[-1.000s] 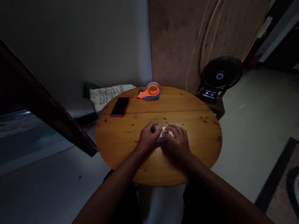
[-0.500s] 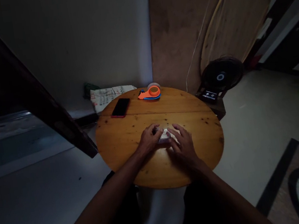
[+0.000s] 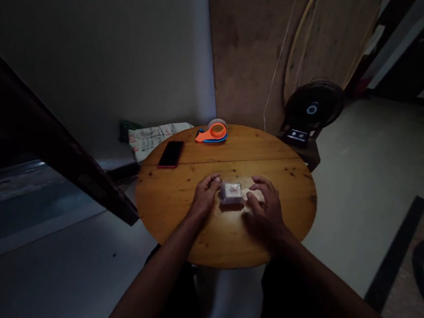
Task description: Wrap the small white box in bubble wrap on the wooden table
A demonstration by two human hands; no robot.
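A small boxy packet (image 3: 231,193), wrapped in shiny clear plastic, lies on the round wooden table (image 3: 223,239) between my hands. My left hand (image 3: 203,195) rests at its left side, fingers stretched forward and the thumb close to the packet's edge; whether it touches is hard to tell. On the other side, my right hand (image 3: 267,199) is open, with curved fingers and the thumb spread apart. A pale shine lies between the packet and my right thumb; I cannot tell whether it is loose wrap or a reflection.
An orange and blue tape dispenser (image 3: 214,132) sits at the table's far edge. Left of it lies a phone (image 3: 171,154) with a red edge. A printed white sack (image 3: 154,137) is behind the table, and a dark round-backed object (image 3: 312,108) stands to the right.
Both hands have drawn apart from the packet, the left one leftward and the right one rightward. The packet's top, partly covered before, now shows fully.
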